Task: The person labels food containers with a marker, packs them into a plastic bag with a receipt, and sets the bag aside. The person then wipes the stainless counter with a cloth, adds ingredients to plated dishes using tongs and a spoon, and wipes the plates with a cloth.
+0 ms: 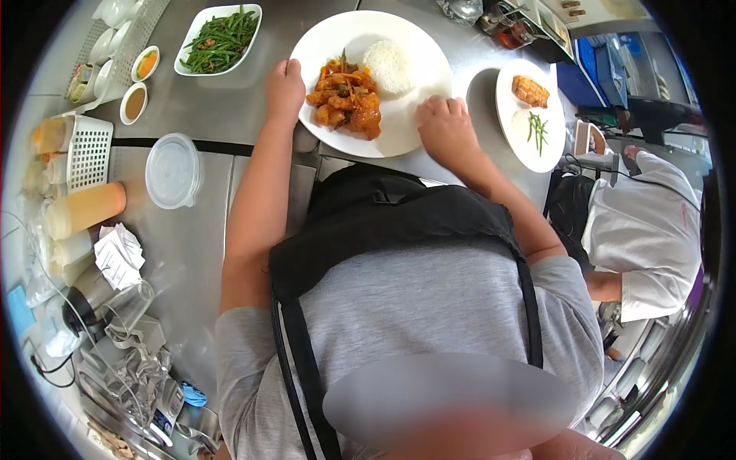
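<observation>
A large white plate [415, 54] sits over the steel counter in front of me. On it lie pieces of food in orange-brown sauce [344, 100] with vegetable strips, and a mound of white rice [388, 67]. My left hand [284, 90] grips the plate's left rim, its fingertips partly hidden. My right hand [446, 126] is closed at the lower right rim, with curled fingers resting over the edge. To the right stands a smaller white plate [553, 115] with a browned piece of food [530, 90], a pale mound and green bean pieces [537, 132].
A square bowl of green beans [221, 40] and two sauce cups [134, 103] stand at the upper left. A round plastic lid [173, 170], white basket [90, 153] and orange bottle [86, 211] are further left. A person in a white shirt [642, 218] works at right.
</observation>
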`<state>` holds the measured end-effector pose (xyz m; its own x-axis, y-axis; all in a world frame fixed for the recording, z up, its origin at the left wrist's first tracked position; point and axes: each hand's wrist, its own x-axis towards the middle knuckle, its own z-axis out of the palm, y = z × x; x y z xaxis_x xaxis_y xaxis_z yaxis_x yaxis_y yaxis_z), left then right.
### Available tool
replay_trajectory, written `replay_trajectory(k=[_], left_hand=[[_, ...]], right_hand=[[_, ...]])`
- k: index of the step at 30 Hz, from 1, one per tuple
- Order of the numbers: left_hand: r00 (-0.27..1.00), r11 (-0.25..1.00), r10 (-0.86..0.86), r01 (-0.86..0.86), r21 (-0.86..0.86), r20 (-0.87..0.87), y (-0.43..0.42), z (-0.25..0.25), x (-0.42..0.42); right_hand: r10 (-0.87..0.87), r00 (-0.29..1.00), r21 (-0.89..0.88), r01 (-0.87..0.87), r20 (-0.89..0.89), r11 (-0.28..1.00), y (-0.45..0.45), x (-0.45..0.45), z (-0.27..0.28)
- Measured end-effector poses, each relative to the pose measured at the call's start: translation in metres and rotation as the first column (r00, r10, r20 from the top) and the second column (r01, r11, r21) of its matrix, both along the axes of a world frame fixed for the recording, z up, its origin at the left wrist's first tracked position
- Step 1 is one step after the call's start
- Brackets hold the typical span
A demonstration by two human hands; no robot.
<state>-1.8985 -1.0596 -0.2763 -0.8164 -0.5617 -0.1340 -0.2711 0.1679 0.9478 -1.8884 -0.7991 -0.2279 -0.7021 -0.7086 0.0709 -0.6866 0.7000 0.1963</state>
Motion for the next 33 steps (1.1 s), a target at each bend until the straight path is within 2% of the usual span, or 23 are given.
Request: replay_trajectory(k=[2, 4, 5, 8, 9, 12, 13, 16, 17, 18, 21, 24, 25, 28, 30, 31, 33], left_hand=[[0.999, 0.999, 0.030, -0.029, 0.038, -0.023, 0.005, 0.006, 0.004], [0.998, 0.997, 0.056, -0.055, 0.058, -0.018, 0.008, 0.007, 0.004], [0.998, 0.996, 0.067, -0.067, 0.056, -0.002, 0.009, 0.003, 0.003], [0.993, 0.990, 0.116, -0.114, 0.085, -0.018, 0.013, -0.011, 0.002], [0.990, 0.986, 0.134, -0.129, 0.102, -0.037, 0.014, -0.015, 0.001], [0.991, 0.987, 0.127, -0.124, 0.101, -0.028, 0.014, -0.012, 0.003], [0.990, 0.984, 0.140, -0.136, 0.115, -0.031, 0.012, -0.012, 0.003], [0.981, 0.972, 0.184, -0.173, 0.161, -0.054, 0.008, -0.015, 0.002], [0.977, 0.966, 0.201, -0.187, 0.178, -0.065, 0.007, -0.014, 0.002], [0.973, 0.960, 0.218, -0.200, 0.196, -0.074, 0.005, -0.013, 0.003], [0.968, 0.920, 0.247, -0.217, 0.326, -0.050, 0.005, -0.008, 0.006], [0.952, 0.906, 0.292, -0.244, 0.346, -0.094, 0.007, -0.007, 0.005], [0.947, 0.904, 0.306, -0.256, 0.342, -0.101, 0.007, -0.005, 0.005], [0.942, 0.891, 0.328, -0.285, 0.353, -0.069, -0.007, -0.005, -0.001], [0.942, 0.875, 0.334, -0.299, 0.382, -0.028, -0.016, -0.001, -0.002], [0.942, 0.817, 0.335, -0.280, 0.505, -0.020, -0.024, -0.007, -0.004], [0.946, 0.658, 0.326, -0.224, 0.719, -0.003, -0.049, -0.022, -0.008]], right_hand=[[-0.125, 0.973, 0.027, 0.122, 0.195, 0.992, -0.009, 0.020, 0.004], [0.009, 0.899, -0.136, 0.057, 0.437, 0.989, -0.022, 0.040, 0.022], [0.014, 0.896, -0.340, 0.154, 0.444, 0.928, -0.028, 0.052, 0.015], [0.150, 0.892, -0.467, 0.075, 0.427, 0.881, -0.048, 0.058, 0.009], [0.180, 0.868, -0.490, 0.081, 0.462, 0.868, -0.055, 0.058, 0.011], [0.447, 0.697, -0.462, -0.184, 0.561, 0.868, -0.052, 0.053, 0.016], [0.468, 0.691, -0.523, -0.151, 0.551, 0.839, -0.044, 0.050, 0.008], [0.486, 0.780, -0.481, -0.275, 0.396, 0.833, 0.001, 0.025, -0.010], [0.150, 0.656, -0.462, 0.332, 0.740, 0.823, 0.011, 0.020, 0.004], [-0.061, 0.266, -0.187, 0.805, 0.962, 0.563, 0.019, 0.016, 0.017], [0.310, 0.340, -0.359, 0.933, 0.888, 0.003, 0.036, -0.011, -0.013], [0.392, 0.360, -0.327, 0.933, 0.846, -0.150, 0.000, -0.015, -0.022], [0.413, 0.412, -0.397, 0.909, 0.812, -0.127, -0.013, -0.012, -0.031], [0.573, 0.147, -0.119, 0.989, 0.806, -0.087, -0.035, -0.005, -0.020], [0.589, 0.079, -0.110, 0.994, 0.804, 0.017, -0.042, -0.011, -0.020], [0.593, 0.044, -0.104, 0.992, 0.804, 0.068, -0.046, -0.014, -0.022], [0.614, 0.090, -0.126, 0.992, 0.784, 0.015, -0.057, -0.020, -0.029]])
